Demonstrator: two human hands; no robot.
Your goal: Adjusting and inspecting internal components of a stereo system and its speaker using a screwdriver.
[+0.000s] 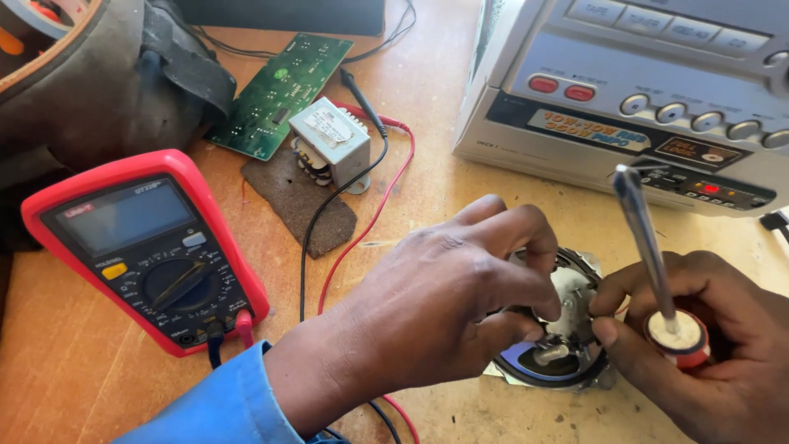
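While the left hand point(460, 288) curls over a small round speaker point(563, 325) lying on the tabletop point(427, 107), its fingers and thumb close on the part's metal frame from above. The speaker sits face down at the lower right of the tabletop, just in front of a silver stereo point(641, 90), with its magnet and frame showing between the two hands. The right hand point(715, 353) is closed around a tool point(649, 247) with a red and white end and a long shiny shaft that stands up and leans a little to the left; its thumb and forefinger also touch the speaker's right edge. A blue sleeve point(222, 403) covers the left forearm. To the left lies a red multimeter point(148, 247), with black and red leads point(362, 205) running from its bottom sockets up across the tabletop. Behind it rest a green circuit board point(279, 90), a small transformer point(333, 140) and a brown pad point(300, 201) beneath the transformer's edge. A dark bag point(90, 90) fills the upper left corner.
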